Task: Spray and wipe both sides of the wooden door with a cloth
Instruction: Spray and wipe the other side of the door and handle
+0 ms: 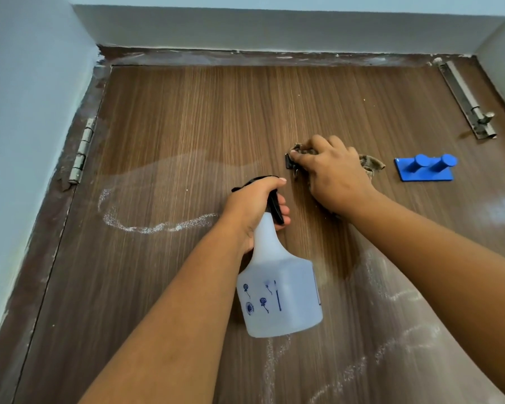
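- The cloth (pixel 370 164) lies mostly hidden under the right hand (pixel 333 173); only its ends show.
- A small dark fitting (pixel 289 162) on the door (pixel 187 126) is half covered by that hand's fingertips.
- The door's lower part and right edge are cut off.

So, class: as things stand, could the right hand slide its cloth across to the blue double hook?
Probably yes. The right hand presses the cloth on the wooden door, and only bare door lies between it and the blue double hook beside it.
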{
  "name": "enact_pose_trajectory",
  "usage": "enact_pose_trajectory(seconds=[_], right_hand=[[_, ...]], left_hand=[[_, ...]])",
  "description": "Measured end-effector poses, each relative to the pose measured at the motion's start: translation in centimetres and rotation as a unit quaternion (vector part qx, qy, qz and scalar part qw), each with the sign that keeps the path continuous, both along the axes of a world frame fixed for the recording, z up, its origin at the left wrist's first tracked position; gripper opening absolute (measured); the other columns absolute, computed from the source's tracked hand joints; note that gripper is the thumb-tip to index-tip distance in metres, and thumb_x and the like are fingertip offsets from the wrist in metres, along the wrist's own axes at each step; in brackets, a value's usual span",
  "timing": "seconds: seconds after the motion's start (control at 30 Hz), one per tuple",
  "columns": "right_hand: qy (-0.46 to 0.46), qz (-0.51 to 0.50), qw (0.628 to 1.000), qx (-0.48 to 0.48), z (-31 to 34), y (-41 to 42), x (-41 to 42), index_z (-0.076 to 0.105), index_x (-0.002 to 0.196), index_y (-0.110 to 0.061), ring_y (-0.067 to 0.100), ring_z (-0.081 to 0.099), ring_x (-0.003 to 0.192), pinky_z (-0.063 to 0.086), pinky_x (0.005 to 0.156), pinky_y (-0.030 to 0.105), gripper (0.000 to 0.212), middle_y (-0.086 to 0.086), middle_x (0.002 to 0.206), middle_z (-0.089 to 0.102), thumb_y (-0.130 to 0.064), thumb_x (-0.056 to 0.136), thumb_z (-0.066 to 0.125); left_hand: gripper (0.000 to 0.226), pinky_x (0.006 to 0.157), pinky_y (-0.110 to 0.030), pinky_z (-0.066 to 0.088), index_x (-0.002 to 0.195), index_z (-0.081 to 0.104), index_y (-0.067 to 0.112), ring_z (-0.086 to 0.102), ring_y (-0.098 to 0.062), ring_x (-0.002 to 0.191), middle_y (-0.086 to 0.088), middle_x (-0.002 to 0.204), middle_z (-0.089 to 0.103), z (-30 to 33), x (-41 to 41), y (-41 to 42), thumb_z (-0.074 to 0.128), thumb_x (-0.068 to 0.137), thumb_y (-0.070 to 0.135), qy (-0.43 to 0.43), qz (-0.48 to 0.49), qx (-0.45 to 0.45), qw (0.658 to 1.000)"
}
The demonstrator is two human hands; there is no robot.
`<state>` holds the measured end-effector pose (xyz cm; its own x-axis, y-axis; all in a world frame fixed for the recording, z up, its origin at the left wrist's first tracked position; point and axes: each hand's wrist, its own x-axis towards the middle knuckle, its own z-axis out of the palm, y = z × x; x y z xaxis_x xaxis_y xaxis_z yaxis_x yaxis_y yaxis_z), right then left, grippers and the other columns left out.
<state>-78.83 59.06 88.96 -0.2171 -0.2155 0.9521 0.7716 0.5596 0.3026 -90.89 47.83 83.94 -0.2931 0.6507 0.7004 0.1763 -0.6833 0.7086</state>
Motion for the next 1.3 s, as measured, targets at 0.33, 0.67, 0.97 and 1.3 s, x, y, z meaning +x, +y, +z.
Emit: enact_pose_trajectory(seconds=[0.33, 0.67, 0.97, 1.3], right_hand=[[0.011, -0.008, 1.0, 0.008, -0.7, 0.2, 0.2, 0.047, 0.145, -0.027, 0.031, 0.04, 0.114, 0.039, 0.082, 0.046, 0.055, 0.006, 0.128, 0.047, -0.015, 0.091, 0.049], [0.076, 0.21, 0.973, -0.056, 1.1, 1.4, 2.2, 0.062, 0.13, -0.021, 0.027, 0.049, 0.113, 0.043, 0.088, 0.036, 0.034, 0.008, 0.126, 0.053, -0.015, 0.098, 0.052], [0.025, 0.18, 0.982, 0.047, -2.0, 3.0, 1.2, 0.062, 0.131, -0.019, 0.032, 0.047, 0.111, 0.045, 0.083, 0.052, 0.043, 0.007, 0.124, 0.055, -0.008, 0.09, 0.055], [-0.034, 0.04, 0.996, 0.078, -2.9, 2.4, 0.4, 0.065, 0.125, -0.017, 0.033, 0.045, 0.106, 0.044, 0.073, 0.05, 0.05, 0.007, 0.119, 0.057, -0.019, 0.082, 0.039]], left_hand=[[0.019, 0.042, -0.02, 0.049, 0.095, 0.06, 0.003, 0.056, -0.017, 0.053, -0.01, 0.073, 0.056, 0.1, 0.1, -0.3, 0.064, 0.095, 0.022, 0.0, 0.008, -0.005, 1.0], [0.019, 0.042, -0.02, 0.05, 0.092, 0.061, 0.004, 0.057, -0.016, 0.052, -0.01, 0.073, 0.057, 0.2, 0.0, -0.1, 0.063, 0.095, 0.022, 0.002, 0.005, -0.004, 1.0], [0.019, 0.042, -0.021, 0.049, 0.092, 0.061, 0.004, 0.057, -0.017, 0.054, -0.011, 0.075, 0.057, 0.2, -0.2, 0.0, 0.063, 0.095, 0.023, 0.015, -0.001, -0.007, 1.0], [0.021, 0.045, -0.021, 0.051, 0.09, 0.063, 0.005, 0.059, -0.017, 0.053, -0.01, 0.074, 0.06, 0.2, -0.5, 0.0, 0.066, 0.093, 0.025, 0.027, 0.008, 0.0, 1.0]])
